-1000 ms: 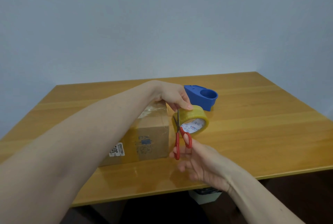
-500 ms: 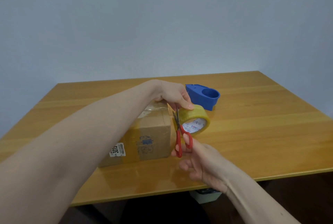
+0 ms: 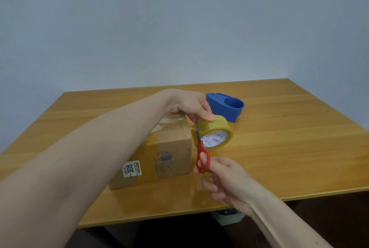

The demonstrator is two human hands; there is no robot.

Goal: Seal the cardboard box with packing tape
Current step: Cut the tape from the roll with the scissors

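A person's left hand (image 3: 191,106) reaches across a cardboard box (image 3: 159,154) at the centre of a wooden table (image 3: 289,148), thumb and fingers closed on the top of a roll of clear yellowish packing tape (image 3: 214,132). The roll sits tilted just right of the box's far right corner, printed core facing the camera; whether it touches the tabletop can't be told. The right hand (image 3: 225,182), nearer the table's front edge, grips red-handled scissors (image 3: 200,148) w/ fingers through the loops, blades pointing up and away. The blades look nearly closed and stand in the narrow gap betw. box and roll, tips just below the left thumb. Any tape strip running from roll to box is too clear to make out at that spot. Glossy tape already covers the box's top, approx. along its length, and wraps down the near face. A white label reading 3015 is stuck low on the box's front, left of a faint blue print. A blue plastic tape dispenser (image 3: 227,106) lies on the table just beyond the roll, to the far right of the left hand. Pale wall behind.
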